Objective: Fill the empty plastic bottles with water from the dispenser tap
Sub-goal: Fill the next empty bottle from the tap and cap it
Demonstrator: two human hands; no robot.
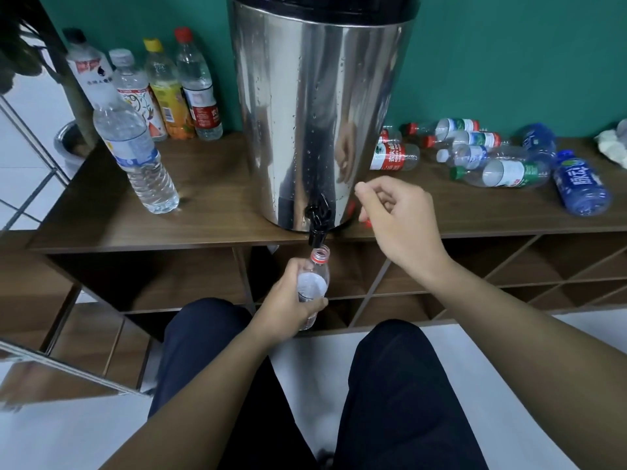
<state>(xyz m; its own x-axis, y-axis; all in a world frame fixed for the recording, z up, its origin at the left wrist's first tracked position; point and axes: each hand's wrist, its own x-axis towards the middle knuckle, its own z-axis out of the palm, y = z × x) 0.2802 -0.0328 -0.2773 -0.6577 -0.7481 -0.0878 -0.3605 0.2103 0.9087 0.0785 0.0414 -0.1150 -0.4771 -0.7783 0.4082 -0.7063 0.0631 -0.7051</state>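
A tall steel water dispenser (319, 106) stands on the wooden shelf top (210, 212), and its black tap (318, 220) hangs over the front edge. My left hand (288, 307) grips a small clear bottle (315, 283) upright, with its uncapped red-ringed mouth just under the spout. My right hand (393, 212) hovers to the right of the tap with its fingers loosely curled, holding nothing. A red cap (367, 223) lies on the shelf top beside that hand.
Several capped, filled bottles (163, 93) stand left of the dispenser, one of them (135, 150) nearer the front. Several empty bottles (502, 164) lie on their sides to the right, and a blue one (580, 184) lies nearest the edge. My knees are below the shelf.
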